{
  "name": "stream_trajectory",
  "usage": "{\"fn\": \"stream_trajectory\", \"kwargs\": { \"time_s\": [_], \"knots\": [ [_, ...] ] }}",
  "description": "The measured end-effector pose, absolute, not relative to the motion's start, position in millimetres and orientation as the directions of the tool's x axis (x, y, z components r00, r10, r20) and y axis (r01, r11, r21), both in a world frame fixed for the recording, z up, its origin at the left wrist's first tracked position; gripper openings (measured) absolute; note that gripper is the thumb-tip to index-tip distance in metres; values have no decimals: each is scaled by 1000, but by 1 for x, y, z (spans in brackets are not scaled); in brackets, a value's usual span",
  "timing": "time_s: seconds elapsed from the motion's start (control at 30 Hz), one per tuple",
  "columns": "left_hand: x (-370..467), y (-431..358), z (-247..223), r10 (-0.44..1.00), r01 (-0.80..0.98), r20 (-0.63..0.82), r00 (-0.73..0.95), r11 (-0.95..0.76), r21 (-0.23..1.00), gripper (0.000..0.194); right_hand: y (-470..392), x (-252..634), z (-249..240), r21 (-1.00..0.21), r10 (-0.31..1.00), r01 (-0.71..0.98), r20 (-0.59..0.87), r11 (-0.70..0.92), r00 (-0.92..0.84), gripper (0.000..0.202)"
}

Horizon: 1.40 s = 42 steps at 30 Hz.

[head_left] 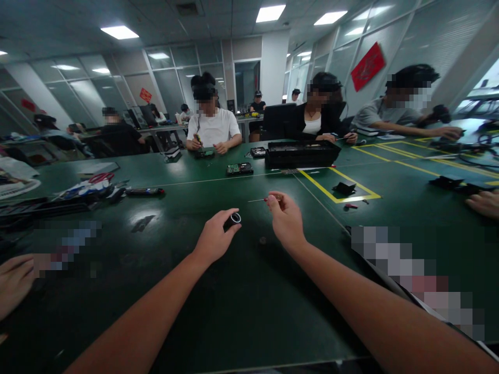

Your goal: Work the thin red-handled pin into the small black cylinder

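Observation:
Between the thumb and fingers of my left hand point(216, 235) is a small black cylindrical part with a pale ring point(235, 218) at its end, turned toward the right. My right hand point(286, 218) is closed around the reddish handle of a thin screwdriver point(257, 200). Its metal shaft points left, above and a little beyond the black part, and the two are apart. Both hands are over the green table point(234, 311). A small dark round thing point(263, 240) lies on the surface between my forearms; its kind is unclear.
Ahead lie a circuit-board device point(239, 169) and a long black casing point(302, 154). A black piece point(344, 188) sits inside yellow tape. Tools and a dark pen-like tool point(145, 191) are at left. Co-workers sit opposite; other people's hands point(15, 283) reach in at both sides.

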<state>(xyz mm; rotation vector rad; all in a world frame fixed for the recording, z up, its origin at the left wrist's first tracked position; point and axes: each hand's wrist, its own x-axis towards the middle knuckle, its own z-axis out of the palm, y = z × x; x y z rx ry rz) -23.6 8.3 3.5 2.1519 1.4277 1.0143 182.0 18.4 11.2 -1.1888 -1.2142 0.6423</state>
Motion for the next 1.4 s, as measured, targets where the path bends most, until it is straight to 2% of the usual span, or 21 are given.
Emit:
{"fn": "stream_trajectory", "kwargs": {
  "time_s": [0.1,0.23,0.33,0.47,0.57,0.63,0.83,1.0,1.1,1.23,1.4],
  "knots": [
    [-23,9,5,916,527,336,219,-401,749,41,17,183,14,-927,891,228,356,298,282,38],
    [-19,9,10,959,309,181,218,-244,919,42,15,182,16,-930,898,202,353,307,262,38],
    [-13,5,23,968,305,82,236,-154,940,40,18,182,14,-923,888,180,378,340,261,36],
    [-4,-3,40,931,563,56,361,-266,783,29,20,182,12,-914,876,197,399,356,269,33],
    [5,-2,39,910,672,30,413,-327,664,15,18,182,14,-913,875,203,399,353,274,33],
    [12,1,33,908,715,25,418,-346,607,15,17,182,15,-913,875,206,399,352,275,32],
    [36,8,18,894,812,-18,447,-397,428,33,19,181,12,-909,873,203,409,364,267,31],
    [46,11,21,849,795,-47,526,-471,383,20,19,181,10,-913,880,196,399,357,258,32],
    [43,11,22,856,773,-21,517,-457,440,18,19,181,10,-912,877,198,402,359,264,32],
    [27,11,26,891,689,37,452,-375,620,20,19,181,12,-914,873,194,400,357,278,31],
    [-20,8,37,953,481,-120,278,-30,876,35,19,181,12,-919,880,187,389,348,272,33]
  ]
}}
